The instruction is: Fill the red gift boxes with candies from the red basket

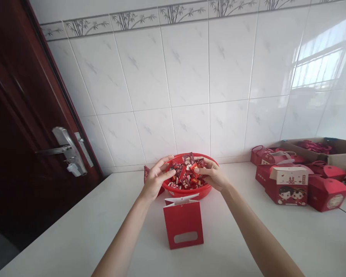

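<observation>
A red plastic bowl point(203, 192) full of wrapped candies point(184, 177) stands against the tiled wall. My left hand point(158, 175) is at the bowl's left rim, thumb and fingers apart, with nothing clearly held. Over the right side of the bowl, my right hand point(215, 175) pinches a small red-wrapped candy point(194, 166) between thumb and fingers. Its other fingertips are partly hidden among the candies. In front of the bowl, a red paper gift box point(183, 223) with a pale window stands upright, its top open. Neither hand touches this box.
Several red gift boxes point(290, 188) stand together at the right. Behind them is a cardboard carton point(341, 148) with pink-red ribbons point(314, 146). Another red package point(146, 173) is partly hidden behind my left hand. A dark red door point(25, 96) with a metal handle point(66, 148) borders the white table point(112, 215).
</observation>
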The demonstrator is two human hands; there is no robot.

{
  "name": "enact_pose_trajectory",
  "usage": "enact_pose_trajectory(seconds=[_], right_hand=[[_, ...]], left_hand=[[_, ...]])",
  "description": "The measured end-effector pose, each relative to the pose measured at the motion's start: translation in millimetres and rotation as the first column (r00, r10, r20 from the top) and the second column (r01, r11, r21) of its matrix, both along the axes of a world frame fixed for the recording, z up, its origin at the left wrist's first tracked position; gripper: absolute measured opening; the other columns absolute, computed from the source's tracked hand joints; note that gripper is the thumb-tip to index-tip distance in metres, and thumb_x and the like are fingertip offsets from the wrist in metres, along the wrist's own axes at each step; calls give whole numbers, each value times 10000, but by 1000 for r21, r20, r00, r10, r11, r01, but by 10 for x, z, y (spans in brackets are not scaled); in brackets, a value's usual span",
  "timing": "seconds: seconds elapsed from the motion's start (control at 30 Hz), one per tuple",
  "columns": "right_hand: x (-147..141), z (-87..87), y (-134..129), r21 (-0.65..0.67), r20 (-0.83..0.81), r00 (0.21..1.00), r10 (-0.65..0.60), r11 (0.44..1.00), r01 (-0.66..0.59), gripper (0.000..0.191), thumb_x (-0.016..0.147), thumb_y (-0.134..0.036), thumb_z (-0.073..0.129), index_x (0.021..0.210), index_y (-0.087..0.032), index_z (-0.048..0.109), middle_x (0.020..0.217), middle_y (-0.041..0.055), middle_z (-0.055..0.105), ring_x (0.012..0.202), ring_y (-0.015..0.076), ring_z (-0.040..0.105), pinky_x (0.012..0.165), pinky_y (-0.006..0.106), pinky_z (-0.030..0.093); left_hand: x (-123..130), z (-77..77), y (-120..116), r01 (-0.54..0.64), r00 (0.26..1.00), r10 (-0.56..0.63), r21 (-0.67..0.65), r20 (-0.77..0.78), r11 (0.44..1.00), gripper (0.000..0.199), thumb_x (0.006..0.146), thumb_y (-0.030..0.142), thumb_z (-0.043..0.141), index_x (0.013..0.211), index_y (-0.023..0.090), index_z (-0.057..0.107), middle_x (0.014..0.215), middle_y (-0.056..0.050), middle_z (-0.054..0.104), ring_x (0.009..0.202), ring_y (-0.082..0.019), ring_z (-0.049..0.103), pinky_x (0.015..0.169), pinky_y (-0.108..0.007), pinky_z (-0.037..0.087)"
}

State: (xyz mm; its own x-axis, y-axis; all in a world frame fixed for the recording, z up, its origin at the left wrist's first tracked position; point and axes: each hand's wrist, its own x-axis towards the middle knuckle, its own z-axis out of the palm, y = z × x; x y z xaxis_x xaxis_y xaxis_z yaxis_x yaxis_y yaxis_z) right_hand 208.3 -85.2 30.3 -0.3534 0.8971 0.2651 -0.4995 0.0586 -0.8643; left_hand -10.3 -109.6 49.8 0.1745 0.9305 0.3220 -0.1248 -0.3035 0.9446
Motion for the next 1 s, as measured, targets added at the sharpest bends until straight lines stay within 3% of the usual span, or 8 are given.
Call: enact_pose_trajectory(seconds=[0.2, 0.37, 0.5, 0.63, 0.77, 0.9, 1.0], right_hand=[[54, 135, -300, 31, 89, 996, 26, 999, -29, 400, 580, -199, 875, 953, -239, 735, 863, 2, 758, 774, 180, 705, 736, 313, 574], [129, 175, -397, 136, 171, 980, -102, 988, 79, 392, 598, -209, 862, 968, -231, 734, 833, 10, 756, 735, 184, 699, 719, 327, 570], [234, 245, -477, 155, 209, 965, -156, 980, 125, 404, 625, -240, 856, 1004, -222, 719, 847, 19, 750, 769, 185, 693, 754, 337, 563], [312, 324, -583, 207, 265, 948, -173, 971, 120, 393, 635, -228, 851, 1006, -222, 724, 845, 4, 739, 770, 172, 682, 770, 331, 550], [292, 334, -639, 313, 364, 909, -201, 946, 84, 331, 660, -194, 823, 982, -232, 754, 956, 8, 735, 856, 174, 675, 805, 318, 540], [237, 315, -638, 349, 426, 881, -205, 936, 48, 306, 686, -184, 797, 984, -243, 760, 1004, 4, 729, 900, 171, 672, 829, 310, 537], [224, 313, -628, 362, 449, 869, -209, 932, 37, 299, 694, -203, 789, 989, -232, 757, 996, 11, 727, 896, 174, 671, 818, 313, 540]], left_hand=[[1, 41, -233, 86, 991, -82, 42, -103, 995, 608, 746, 397, 787, 1287, 282, 532, 1150, -65, 713, 998, -265, 686, 843, -358, 554], [-14, 67, -329, 51, 981, -21, 156, -193, 986, 464, 790, 402, 754, 1195, 261, 575, 1105, -56, 705, 966, -236, 681, 832, -315, 555], [-68, 141, -426, 89, 959, -46, 144, -280, 985, 526, 785, 386, 763, 1261, 257, 579, 1156, -63, 698, 1023, -251, 676, 870, -338, 556], [-135, 205, -509, 158, 871, -68, 147, -487, 976, 398, 766, 371, 776, 1116, 192, 713, 1119, -72, 730, 1040, -267, 673, 908, -362, 548], [-155, 222, -564, 161, 756, 30, 230, -654, 960, 325, 784, 378, 748, 1063, 212, 744, 1069, -53, 747, 1042, -264, 669, 936, -375, 541], [-126, 223, -601, 191, 646, 127, 321, -752, 928, 252, 828, 335, 689, 1061, 253, 739, 1140, -34, 717, 1032, -229, 661, 846, -320, 560], [-112, 215, -597, 178, 604, 170, 340, -779, 923, 261, 846, 319, 663, 1091, 254, 725, 1167, -30, 710, 1031, -223, 665, 869, -326, 557]])
